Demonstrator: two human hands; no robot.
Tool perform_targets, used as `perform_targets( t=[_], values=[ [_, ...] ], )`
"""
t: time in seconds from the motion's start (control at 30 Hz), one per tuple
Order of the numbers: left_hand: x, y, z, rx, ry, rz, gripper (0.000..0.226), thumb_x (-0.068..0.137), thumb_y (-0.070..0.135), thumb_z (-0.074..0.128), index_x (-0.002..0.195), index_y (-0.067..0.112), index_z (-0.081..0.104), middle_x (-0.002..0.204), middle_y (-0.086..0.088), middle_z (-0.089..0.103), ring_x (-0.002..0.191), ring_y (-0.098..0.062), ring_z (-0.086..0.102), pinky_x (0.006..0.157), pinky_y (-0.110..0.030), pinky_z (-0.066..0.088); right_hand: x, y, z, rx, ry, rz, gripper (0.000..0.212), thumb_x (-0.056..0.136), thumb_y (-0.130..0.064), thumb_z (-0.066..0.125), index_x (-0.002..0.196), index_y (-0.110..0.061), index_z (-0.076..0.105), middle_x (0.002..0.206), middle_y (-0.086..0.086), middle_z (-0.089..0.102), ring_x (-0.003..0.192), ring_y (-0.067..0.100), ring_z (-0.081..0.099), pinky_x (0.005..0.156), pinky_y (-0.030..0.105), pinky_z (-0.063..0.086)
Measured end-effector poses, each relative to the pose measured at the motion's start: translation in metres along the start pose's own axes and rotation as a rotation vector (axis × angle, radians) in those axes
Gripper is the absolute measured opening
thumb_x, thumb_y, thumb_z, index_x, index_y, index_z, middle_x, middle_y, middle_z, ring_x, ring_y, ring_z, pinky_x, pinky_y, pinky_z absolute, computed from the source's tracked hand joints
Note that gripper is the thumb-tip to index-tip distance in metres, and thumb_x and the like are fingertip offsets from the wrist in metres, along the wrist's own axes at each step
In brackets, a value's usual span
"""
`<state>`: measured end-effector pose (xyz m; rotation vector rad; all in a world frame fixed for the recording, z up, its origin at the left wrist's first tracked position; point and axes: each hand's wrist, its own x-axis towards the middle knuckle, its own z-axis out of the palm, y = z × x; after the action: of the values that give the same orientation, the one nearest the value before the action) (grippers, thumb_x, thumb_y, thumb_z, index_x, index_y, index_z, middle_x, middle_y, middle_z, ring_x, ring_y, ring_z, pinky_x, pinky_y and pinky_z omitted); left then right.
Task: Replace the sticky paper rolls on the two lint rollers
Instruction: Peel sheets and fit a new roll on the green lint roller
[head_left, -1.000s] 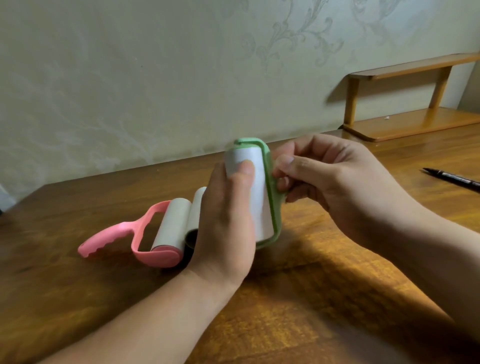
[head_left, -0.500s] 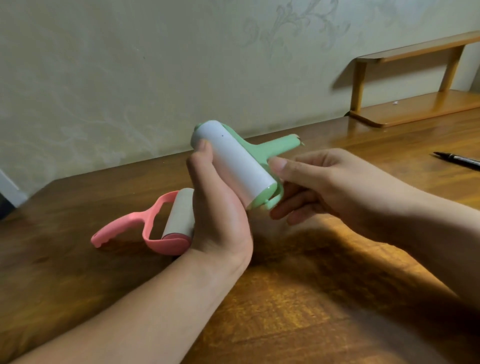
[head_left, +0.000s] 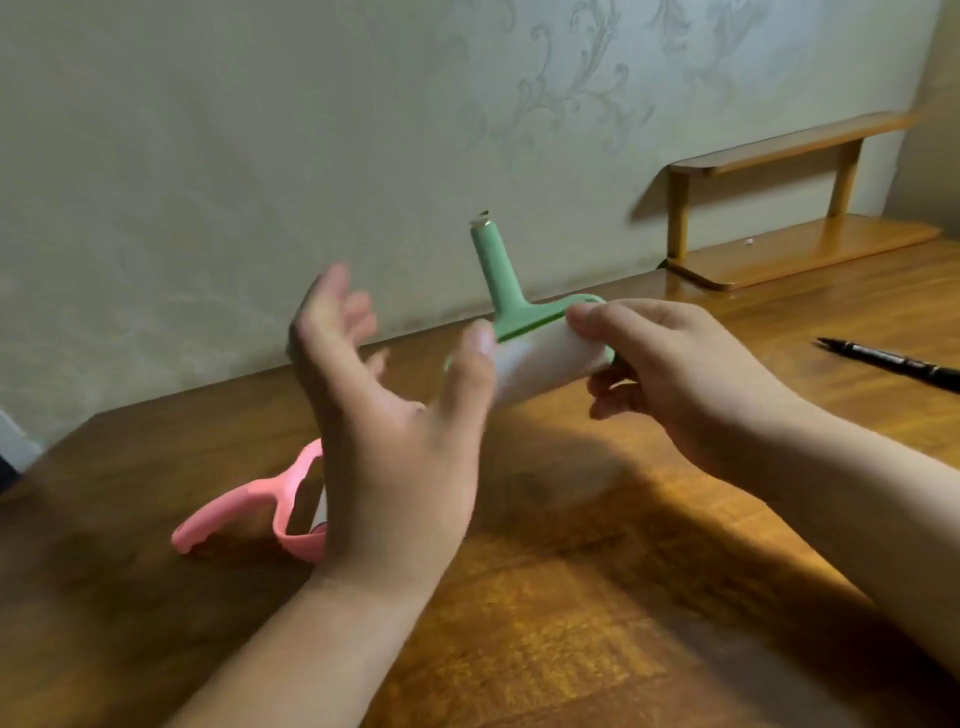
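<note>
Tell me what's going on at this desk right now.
A person grips a green lint roller by one end in the right hand, handle pointing up, white paper roll on it. The left hand is open at the roll's other end, blurred. A pink lint roller lies on the wooden table behind that hand; a black pen lies farther right.

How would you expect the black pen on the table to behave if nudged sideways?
The black pen looks slim and round, so it would probably roll on the glossy wooden table. It seems rigid, and is likely light to lift.
</note>
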<state>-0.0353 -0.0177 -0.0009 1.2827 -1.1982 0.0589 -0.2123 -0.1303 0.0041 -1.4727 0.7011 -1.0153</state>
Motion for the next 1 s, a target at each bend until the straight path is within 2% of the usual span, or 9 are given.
perform_targets(
  t=[0.07, 0.17, 0.27, 0.4, 0.5, 0.63, 0.8, 0.9, 1.0],
  values=[
    [0.002, 0.007, -0.003, 0.282, -0.235, 0.158, 0.072, 0.088, 0.070, 0.070, 0.149, 0.043, 0.044, 0.143, 0.023, 0.048, 0.136, 0.003, 0.051, 0.103, -0.001, 0.040, -0.003, -0.003, -0.001, -0.080, -0.019, -0.085, 0.045, 0.097, -0.057, 0.071, 0.102, -0.014, 0.084, 0.092, 0.008, 0.074, 0.071, 0.016, 0.062, 0.059, 0.027, 0.054],
    [-0.008, 0.014, 0.004, 0.316, -0.463, 0.060, 0.056, 0.091, 0.073, 0.061, 0.140, 0.050, 0.044, 0.129, 0.034, 0.042, 0.127, 0.017, 0.046, 0.085, 0.003, 0.045, -0.005, -0.007, 0.003, -0.075, -0.072, -0.149, 0.059, 0.091, -0.070, 0.071, 0.094, -0.013, 0.083, 0.076, 0.000, 0.068, 0.064, 0.014, 0.060, 0.058, 0.028, 0.053],
    [-0.011, 0.014, 0.006, 0.246, -0.382, -0.014, 0.044, 0.099, 0.056, 0.069, 0.139, 0.049, 0.050, 0.130, 0.031, 0.056, 0.122, 0.009, 0.056, 0.080, -0.011, 0.052, -0.008, -0.011, 0.003, 0.105, -0.192, -0.158, 0.043, 0.097, -0.056, 0.064, 0.093, -0.017, 0.080, 0.090, 0.009, 0.068, 0.078, 0.020, 0.064, 0.071, 0.030, 0.057],
    [-0.010, 0.015, 0.006, 0.227, -0.240, 0.009, 0.045, 0.094, 0.050, 0.079, 0.132, 0.036, 0.058, 0.121, 0.016, 0.066, 0.111, -0.003, 0.065, 0.081, -0.012, 0.054, -0.010, -0.010, 0.008, 0.089, -0.330, -0.196, 0.033, 0.097, -0.034, 0.071, 0.125, -0.018, 0.078, 0.117, 0.000, 0.083, 0.107, 0.020, 0.078, 0.083, 0.028, 0.063],
    [-0.011, 0.017, 0.005, 0.260, -0.186, 0.078, 0.047, 0.088, 0.050, 0.077, 0.127, 0.032, 0.057, 0.120, 0.011, 0.059, 0.112, -0.006, 0.060, 0.086, -0.008, 0.049, -0.009, -0.009, 0.014, 0.189, -0.284, -0.207, 0.037, 0.088, -0.021, 0.074, 0.121, -0.004, 0.070, 0.101, 0.005, 0.082, 0.091, 0.021, 0.077, 0.072, 0.026, 0.062],
    [-0.009, 0.018, 0.002, 0.207, -0.218, 0.045, 0.059, 0.084, 0.067, 0.070, 0.129, 0.037, 0.046, 0.130, 0.011, 0.049, 0.125, 0.003, 0.052, 0.094, -0.004, 0.046, -0.009, -0.008, 0.013, 0.267, -0.282, -0.166, 0.032, 0.087, -0.024, 0.075, 0.113, -0.006, 0.073, 0.094, 0.005, 0.079, 0.082, 0.017, 0.074, 0.068, 0.023, 0.061],
    [-0.012, 0.010, 0.002, 0.051, -0.283, -0.016, 0.055, 0.099, 0.040, 0.080, 0.135, 0.028, 0.039, 0.127, 0.015, 0.059, 0.115, 0.000, 0.065, 0.078, -0.010, 0.057, -0.010, -0.007, 0.010, 0.233, -0.282, -0.139, 0.031, 0.098, -0.029, 0.072, 0.116, -0.006, 0.079, 0.101, 0.015, 0.076, 0.088, 0.022, 0.071, 0.078, 0.027, 0.061],
    [-0.014, 0.008, 0.003, 0.052, -0.270, 0.008, 0.065, 0.098, 0.036, 0.082, 0.145, 0.037, 0.037, 0.134, 0.023, 0.057, 0.124, 0.005, 0.062, 0.086, -0.011, 0.058, -0.012, -0.008, 0.013, 0.211, -0.264, -0.142, 0.034, 0.098, -0.027, 0.071, 0.125, -0.007, 0.079, 0.121, 0.032, 0.074, 0.099, 0.032, 0.069, 0.081, 0.028, 0.062],
    [-0.012, 0.008, 0.003, 0.155, -0.244, 0.055, 0.077, 0.096, 0.048, 0.077, 0.160, 0.041, 0.034, 0.151, 0.020, 0.053, 0.138, -0.002, 0.056, 0.106, -0.030, 0.059, -0.012, -0.007, 0.016, 0.186, -0.204, -0.157, 0.033, 0.089, -0.028, 0.075, 0.114, -0.006, 0.079, 0.103, 0.014, 0.079, 0.091, 0.023, 0.072, 0.076, 0.025, 0.062]
  ],
)
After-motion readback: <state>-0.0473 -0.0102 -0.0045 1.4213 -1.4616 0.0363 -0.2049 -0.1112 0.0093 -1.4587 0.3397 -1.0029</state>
